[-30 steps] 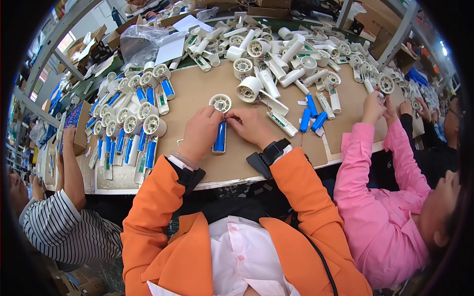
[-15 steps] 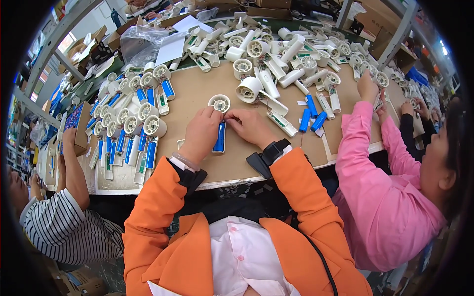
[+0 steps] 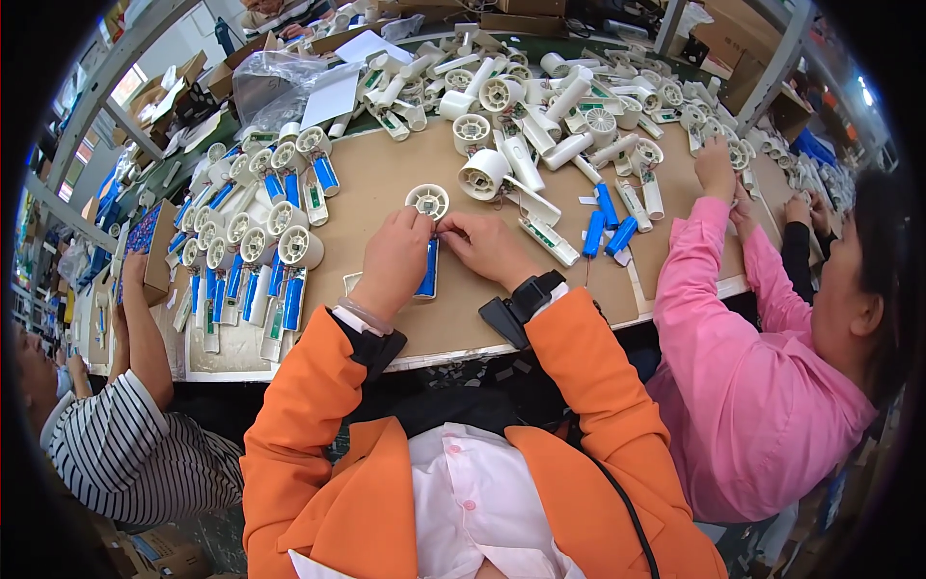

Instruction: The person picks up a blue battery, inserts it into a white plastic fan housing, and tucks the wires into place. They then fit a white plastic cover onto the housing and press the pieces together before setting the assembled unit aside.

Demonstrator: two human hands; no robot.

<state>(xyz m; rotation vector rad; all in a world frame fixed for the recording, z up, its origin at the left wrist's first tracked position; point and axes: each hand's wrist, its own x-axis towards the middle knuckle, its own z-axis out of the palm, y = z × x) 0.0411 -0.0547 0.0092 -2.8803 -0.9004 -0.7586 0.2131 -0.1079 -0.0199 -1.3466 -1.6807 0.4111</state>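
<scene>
On the brown board in front of me lies a white handheld fan housing (image 3: 427, 202), its round head pointing away from me. A blue battery (image 3: 427, 270) sits in its handle, and thin reddish wires show near my fingertips. My left hand (image 3: 397, 253) is closed on the housing from the left, its fingers over the spot where head and handle join. From the right, my right hand (image 3: 478, 247) meets it there with thumb and fingers pinched together. Whatever lies between those fingertips is too small and hidden to make out.
Rows of similar housings with blue batteries (image 3: 255, 247) lie to the left. White fan parts (image 3: 569, 150) are heaped at the back and right. Several loose blue batteries (image 3: 594, 234) lie right of my hands. Co-workers sit on both sides, one in a pink sleeve (image 3: 696, 253).
My hands stay almost in place at the housing. At the right, the co-worker's hands have shifted slightly, and that person's head and body have moved a little.
</scene>
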